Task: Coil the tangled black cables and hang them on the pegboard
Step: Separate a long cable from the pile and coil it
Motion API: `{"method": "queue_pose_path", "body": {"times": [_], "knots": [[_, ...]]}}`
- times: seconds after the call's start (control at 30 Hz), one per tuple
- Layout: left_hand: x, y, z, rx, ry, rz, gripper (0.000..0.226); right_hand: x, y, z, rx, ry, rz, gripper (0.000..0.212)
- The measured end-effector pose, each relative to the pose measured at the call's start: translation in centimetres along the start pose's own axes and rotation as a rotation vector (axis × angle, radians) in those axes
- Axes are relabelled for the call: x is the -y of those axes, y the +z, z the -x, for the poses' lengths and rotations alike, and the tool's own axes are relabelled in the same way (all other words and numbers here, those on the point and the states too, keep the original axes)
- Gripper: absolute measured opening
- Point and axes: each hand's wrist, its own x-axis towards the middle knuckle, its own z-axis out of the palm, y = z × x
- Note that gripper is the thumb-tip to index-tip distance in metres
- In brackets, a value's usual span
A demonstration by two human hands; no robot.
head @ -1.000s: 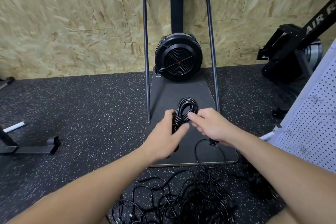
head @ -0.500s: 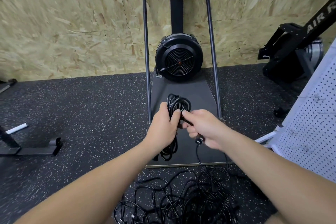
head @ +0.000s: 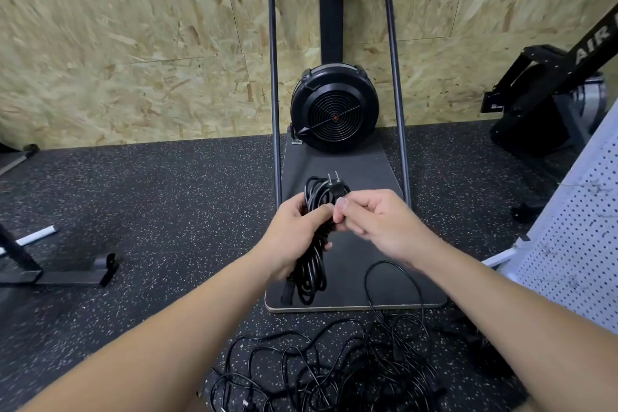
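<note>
Glossy black rubbery coiled cable, speckled matt rubber floor, rough chipboard wall, white perforated metal pegboard.

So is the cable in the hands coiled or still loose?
Coiled. The cable hangs in bunched loops from the left hand; the right hand pinches its plug end.

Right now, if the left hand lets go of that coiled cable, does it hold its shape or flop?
Probably flops: the coiled cable shows no tie, only the left hand bunching its middle. Its loops already sag below the grip, so it looks limp. The plug, pinched near the right hand, would likely spring loose first.
</note>
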Motion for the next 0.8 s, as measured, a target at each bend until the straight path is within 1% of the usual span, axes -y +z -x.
{"method": "queue_pose_path", "body": {"times": [0.07,0.13,0.23,0.3,0.37,0.43,0.53,0.63,0.67,0.73,0.8], "knots": [[0.1,0.1,0.1,0.021,-0.004,0.034,0.015,0.3,-0.2,0.0,-0.015,0.020,0.040,0.043],[-0.2,0.0,0.1,0.025,-0.010,0.073,0.013,0.6,-0.3,0.1,0.011,0.058,0.150,0.049],[-0.6,-0.5,0.3,0.021,-0.030,0.138,0.004,0.8,-0.2,0.2,0.020,0.126,0.246,0.052],[-0.4,-0.9,0.3,0.044,-0.051,0.199,0.010,1.0,-0.5,0.1,0.011,0.155,0.273,0.052],[-0.3,-1.1,0.4,0.093,-0.050,0.218,0.012,1.4,-1.0,0.1,0.007,0.185,0.317,0.051],[-0.1,-0.7,0.8,0.136,-0.022,0.203,0.025,1.7,-1.3,0.1,0.017,0.211,0.349,0.049],[-0.2,-0.4,1.0,0.179,-0.006,0.153,0.029,1.8,-1.7,0.1,0.040,0.222,0.417,0.051],[-0.4,-0.3,0.7,0.224,-0.046,0.064,0.049,1.6,-2.6,0.3,-0.014,0.209,0.460,0.053],[-0.4,-0.3,0.7,0.211,-0.042,0.021,0.048,1.5,-3.0,0.3,-0.044,0.199,0.454,0.050],[-0.4,-0.4,1.1,0.183,-0.016,-0.061,0.035,1.1,-3.4,0.4,-0.077,0.187,0.435,0.045],[-0.3,-0.4,1.2,0.195,0.022,-0.103,0.027,0.6,-3.2,0.4,-0.077,0.191,0.422,0.042]]}}
